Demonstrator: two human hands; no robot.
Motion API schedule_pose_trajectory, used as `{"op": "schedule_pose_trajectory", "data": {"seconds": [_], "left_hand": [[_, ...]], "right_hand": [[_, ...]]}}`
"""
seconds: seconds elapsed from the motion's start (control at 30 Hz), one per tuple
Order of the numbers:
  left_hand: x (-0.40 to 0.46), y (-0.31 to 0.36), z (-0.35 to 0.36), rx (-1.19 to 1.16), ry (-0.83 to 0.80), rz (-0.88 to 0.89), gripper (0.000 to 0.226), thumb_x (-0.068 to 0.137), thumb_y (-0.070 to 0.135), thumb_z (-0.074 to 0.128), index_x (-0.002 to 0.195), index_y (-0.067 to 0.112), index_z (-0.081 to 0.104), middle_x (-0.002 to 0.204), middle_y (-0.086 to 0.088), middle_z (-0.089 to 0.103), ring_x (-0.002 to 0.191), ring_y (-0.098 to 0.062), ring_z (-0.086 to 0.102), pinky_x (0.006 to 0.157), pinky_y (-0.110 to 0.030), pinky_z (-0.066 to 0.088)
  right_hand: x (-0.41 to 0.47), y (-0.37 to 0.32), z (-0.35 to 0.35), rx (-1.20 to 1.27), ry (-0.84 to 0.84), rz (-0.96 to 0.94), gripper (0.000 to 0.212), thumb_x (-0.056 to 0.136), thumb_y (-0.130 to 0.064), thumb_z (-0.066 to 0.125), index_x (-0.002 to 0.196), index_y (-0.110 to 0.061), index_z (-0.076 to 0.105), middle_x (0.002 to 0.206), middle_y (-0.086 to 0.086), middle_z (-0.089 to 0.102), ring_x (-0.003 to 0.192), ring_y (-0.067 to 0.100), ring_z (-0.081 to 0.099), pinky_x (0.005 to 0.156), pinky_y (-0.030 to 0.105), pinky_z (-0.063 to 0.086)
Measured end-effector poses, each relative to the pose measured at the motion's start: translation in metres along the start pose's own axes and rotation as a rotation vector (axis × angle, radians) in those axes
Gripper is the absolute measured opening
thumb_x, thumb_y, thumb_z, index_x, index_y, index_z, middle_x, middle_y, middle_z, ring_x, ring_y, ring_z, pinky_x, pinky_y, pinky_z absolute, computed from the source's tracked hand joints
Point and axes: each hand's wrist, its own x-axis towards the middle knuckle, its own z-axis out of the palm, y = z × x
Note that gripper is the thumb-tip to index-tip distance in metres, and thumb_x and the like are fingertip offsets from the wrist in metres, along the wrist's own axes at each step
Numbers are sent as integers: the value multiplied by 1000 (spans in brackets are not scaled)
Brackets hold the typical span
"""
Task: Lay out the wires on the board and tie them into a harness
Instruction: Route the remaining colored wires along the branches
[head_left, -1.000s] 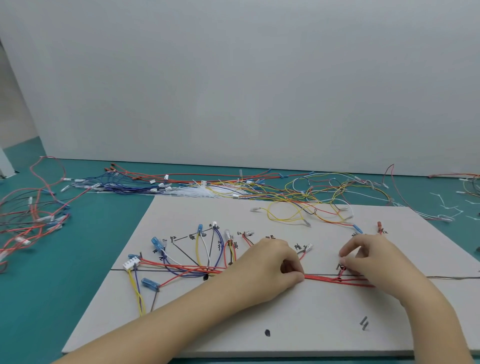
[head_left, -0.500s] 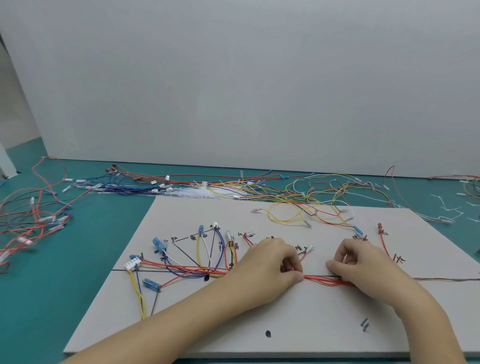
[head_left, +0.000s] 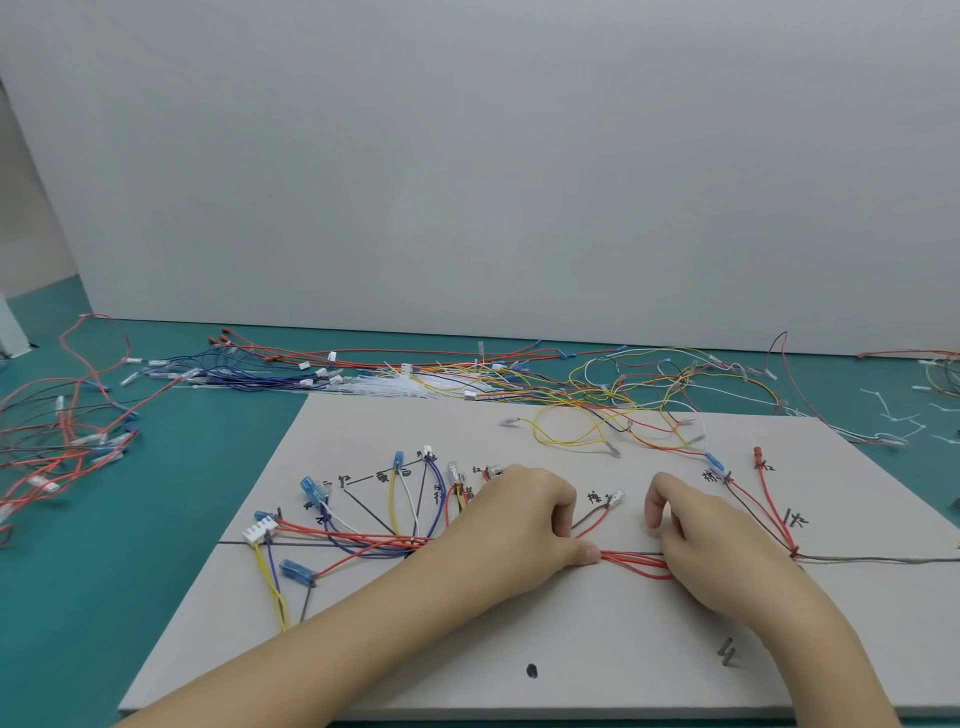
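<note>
1. Your left hand (head_left: 524, 519) is curled shut, thumb and fingers pinching the red wire bundle (head_left: 631, 558) down on the board (head_left: 571, 639). Your right hand (head_left: 717, 551) rests on the same bundle just to the right; whether its fingers actually grip the wires I cannot tell, as the hand covers them.
2. You look to be at the gathering step: the red wires are drawn along the drawn trunk line, with branches fanned out to the left and right.
3. Next, you likely need a tie; the white cable ties (head_left: 395, 387) lie at the far edge, well apart from both hands.
4. The exposed bundle runs between your two hands, touching both.
</note>
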Motion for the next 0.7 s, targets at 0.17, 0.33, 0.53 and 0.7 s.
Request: {"op": "schedule_pose_trajectory", "data": {"seconds": [0.17, 0.33, 0.53, 0.7], "left_hand": [[1, 2, -3, -27, -48, 6, 45, 78, 38, 76, 55, 19, 42, 62, 7, 48, 63, -7, 43, 55, -27, 31], [5, 3, -6, -17, -94, 6, 48, 80, 37, 74, 55, 17, 39, 62, 4, 45, 67, -18, 43, 58, -29, 33], [8, 0, -10, -24, -161, 2, 49, 81, 35, 74, 54, 16, 37, 58, 0, 43, 58, -19, 37, 54, -28, 29], [-3, -24, -29, -2, -177, -22, 52, 81, 40, 73, 54, 15, 36, 57, 0, 45, 52, -14, 35, 51, -27, 28]], "right_hand": [[2, 6, 1, 105, 56, -33, 30, 86, -5, 38, 76, -31, 48, 73, -3, 53, 67, 12, 48, 55, 26, 35], [3, 8, 3, 155, 90, -50, 30, 84, -2, 42, 74, -29, 52, 70, -3, 52, 64, 13, 48, 54, 26, 35], [4, 6, 4, 193, 138, -65, 29, 81, -1, 45, 72, -27, 54, 69, -3, 53, 64, 12, 49, 54, 25, 34], [6, -15, 20, 213, 142, -168, 27, 81, -4, 45, 72, -29, 52, 69, -6, 52, 64, 9, 48, 53, 22, 31]]}}
